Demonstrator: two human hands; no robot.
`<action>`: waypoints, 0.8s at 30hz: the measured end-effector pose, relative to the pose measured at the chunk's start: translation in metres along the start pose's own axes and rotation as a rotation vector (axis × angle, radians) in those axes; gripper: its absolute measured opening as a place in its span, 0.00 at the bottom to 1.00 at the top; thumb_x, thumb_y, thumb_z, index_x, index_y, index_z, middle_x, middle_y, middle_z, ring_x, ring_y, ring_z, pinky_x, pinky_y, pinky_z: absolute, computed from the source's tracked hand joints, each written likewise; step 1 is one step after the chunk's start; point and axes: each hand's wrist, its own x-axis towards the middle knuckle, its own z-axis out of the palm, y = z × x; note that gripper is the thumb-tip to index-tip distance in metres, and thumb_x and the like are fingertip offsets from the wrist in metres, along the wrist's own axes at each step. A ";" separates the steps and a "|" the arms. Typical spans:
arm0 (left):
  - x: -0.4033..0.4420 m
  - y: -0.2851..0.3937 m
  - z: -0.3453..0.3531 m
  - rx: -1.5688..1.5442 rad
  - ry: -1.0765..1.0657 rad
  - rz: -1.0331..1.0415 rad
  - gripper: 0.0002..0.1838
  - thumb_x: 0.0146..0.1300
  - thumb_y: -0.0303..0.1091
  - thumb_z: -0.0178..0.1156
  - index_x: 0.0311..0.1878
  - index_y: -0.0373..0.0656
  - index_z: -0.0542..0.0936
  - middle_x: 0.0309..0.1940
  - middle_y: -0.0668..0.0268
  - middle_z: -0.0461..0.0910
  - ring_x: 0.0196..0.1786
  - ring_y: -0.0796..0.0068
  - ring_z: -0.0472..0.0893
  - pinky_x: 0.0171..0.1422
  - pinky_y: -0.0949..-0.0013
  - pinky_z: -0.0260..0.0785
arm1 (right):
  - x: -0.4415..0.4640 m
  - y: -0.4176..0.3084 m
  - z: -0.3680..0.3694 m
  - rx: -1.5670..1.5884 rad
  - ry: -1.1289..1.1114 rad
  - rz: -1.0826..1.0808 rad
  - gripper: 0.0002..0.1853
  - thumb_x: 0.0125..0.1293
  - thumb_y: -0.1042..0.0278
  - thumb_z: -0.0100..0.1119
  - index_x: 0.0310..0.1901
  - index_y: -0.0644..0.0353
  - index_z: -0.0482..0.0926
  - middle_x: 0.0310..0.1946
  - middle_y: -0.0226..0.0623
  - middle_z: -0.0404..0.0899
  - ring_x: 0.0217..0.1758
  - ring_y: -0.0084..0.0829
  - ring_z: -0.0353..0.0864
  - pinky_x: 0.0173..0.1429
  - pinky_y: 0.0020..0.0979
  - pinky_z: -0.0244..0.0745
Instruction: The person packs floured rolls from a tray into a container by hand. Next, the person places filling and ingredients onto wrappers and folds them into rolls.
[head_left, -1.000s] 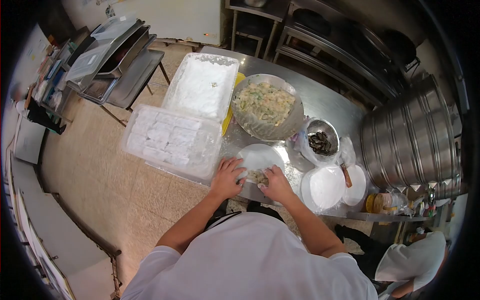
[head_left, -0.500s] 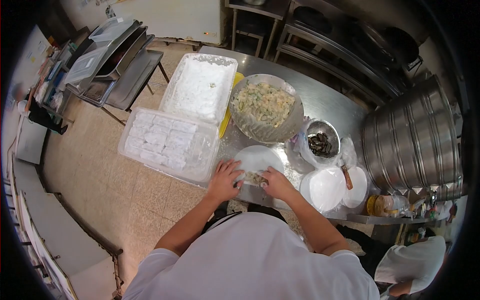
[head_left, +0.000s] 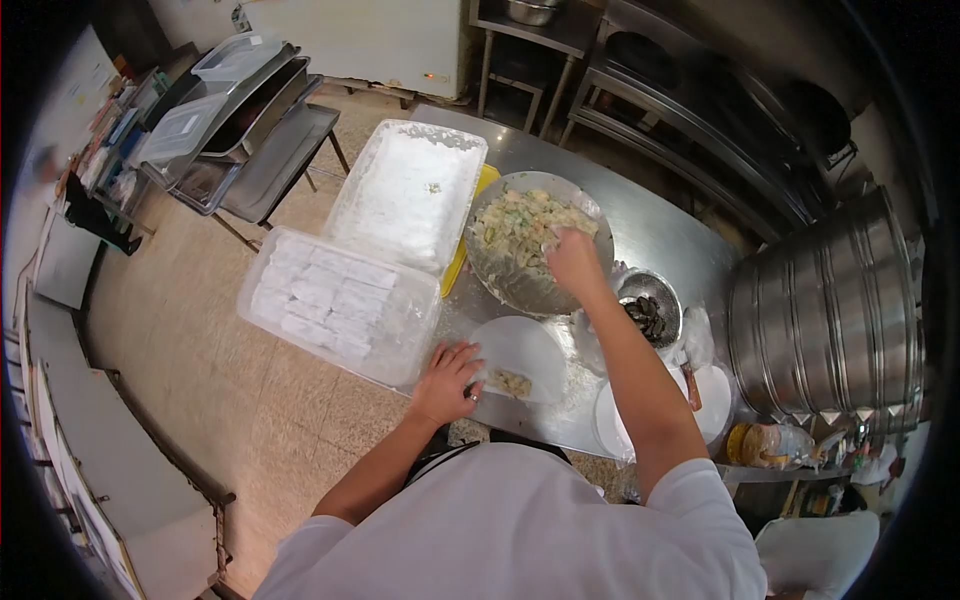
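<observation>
- Here on the bench (head_left: 665, 225), the right hand (head_left: 576, 262) is reaching over into the big bowl (head_left: 500, 280), fingers bent down at the mix (head_left: 525, 210)!
- Those fingertips are partly hiding, so I cannot tell how far they are opening or whether they are holding any mix.
- Down at the near edge, the left hand (head_left: 446, 383) is lying palm down, fingers loosely spreading, gripping nothing that shows.
- It is staying close to the left edge of the round sheet (head_left: 520, 345); whether it is touching, I cannot say.
- The sheet is lying flat on the bench, near side towards the person, with a small heap (head_left: 512, 383) of pale filling sitting on its near part.
- Over on the left, a clear tub (head_left: 408, 335) is holding white rolls (head_left: 320, 295) in rows.
- Just behind it, a tray is carrying white powder (head_left: 405, 200), with something yellow (head_left: 455, 272) peeking out along its right side.
- Right of the big bowl, a smaller bowl (head_left: 670, 288) is holding dark pieces (head_left: 648, 318), the right forearm passing in front.
- Farther right, a tall steel stack (head_left: 830, 300) is looming.
</observation>
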 end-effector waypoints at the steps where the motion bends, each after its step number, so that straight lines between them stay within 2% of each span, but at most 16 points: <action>1: 0.000 0.000 0.000 -0.002 0.005 0.002 0.22 0.68 0.37 0.67 0.64 0.47 0.84 0.77 0.60 0.75 0.82 0.53 0.69 0.91 0.41 0.53 | 0.013 -0.006 0.004 -0.022 -0.032 0.035 0.17 0.68 0.68 0.69 0.55 0.68 0.88 0.52 0.63 0.88 0.57 0.62 0.88 0.64 0.53 0.82; 4: 0.001 0.000 0.000 -0.030 0.029 0.000 0.22 0.65 0.36 0.68 0.63 0.47 0.85 0.75 0.60 0.77 0.81 0.52 0.70 0.90 0.41 0.54 | 0.041 0.001 0.044 -0.048 0.023 -0.007 0.16 0.67 0.66 0.70 0.53 0.66 0.90 0.49 0.62 0.89 0.55 0.61 0.89 0.63 0.51 0.83; 7: 0.000 -0.001 0.001 -0.046 0.055 0.003 0.22 0.64 0.36 0.68 0.62 0.48 0.85 0.75 0.60 0.77 0.80 0.52 0.71 0.90 0.41 0.55 | 0.049 0.006 0.062 -0.056 0.041 0.054 0.15 0.67 0.67 0.68 0.51 0.67 0.91 0.48 0.61 0.89 0.53 0.62 0.89 0.61 0.51 0.83; 10: -0.002 -0.002 0.003 -0.048 0.071 0.013 0.21 0.64 0.36 0.68 0.62 0.47 0.85 0.75 0.60 0.77 0.80 0.51 0.72 0.89 0.40 0.55 | 0.047 0.027 0.056 -0.151 0.074 -0.211 0.12 0.66 0.70 0.69 0.47 0.68 0.91 0.42 0.57 0.91 0.45 0.51 0.92 0.52 0.46 0.86; 13: -0.001 -0.003 0.002 -0.037 0.073 0.021 0.21 0.65 0.36 0.68 0.62 0.47 0.85 0.75 0.60 0.77 0.80 0.52 0.72 0.89 0.40 0.56 | 0.028 0.033 0.042 0.270 -0.016 0.198 0.09 0.69 0.71 0.68 0.45 0.67 0.91 0.37 0.45 0.91 0.36 0.35 0.89 0.43 0.37 0.85; 16: -0.002 -0.004 0.002 -0.017 0.045 0.017 0.21 0.67 0.37 0.66 0.63 0.46 0.84 0.76 0.60 0.76 0.81 0.53 0.70 0.90 0.41 0.55 | -0.004 0.040 0.022 0.810 -0.191 0.373 0.13 0.73 0.69 0.68 0.51 0.70 0.89 0.37 0.42 0.91 0.33 0.34 0.87 0.37 0.37 0.83; 19: -0.002 -0.007 0.005 -0.008 0.027 0.023 0.22 0.68 0.38 0.65 0.64 0.46 0.84 0.76 0.60 0.76 0.82 0.54 0.69 0.90 0.41 0.54 | -0.049 0.019 -0.006 0.958 -0.267 0.446 0.13 0.77 0.71 0.65 0.53 0.74 0.87 0.39 0.39 0.89 0.34 0.26 0.85 0.37 0.31 0.83; 24: -0.003 -0.012 0.013 -0.058 0.044 0.033 0.23 0.64 0.36 0.66 0.63 0.46 0.85 0.75 0.57 0.76 0.82 0.52 0.69 0.90 0.40 0.53 | -0.131 -0.001 -0.010 0.796 -0.567 0.365 0.13 0.78 0.70 0.64 0.53 0.71 0.89 0.42 0.39 0.90 0.35 0.27 0.86 0.39 0.32 0.85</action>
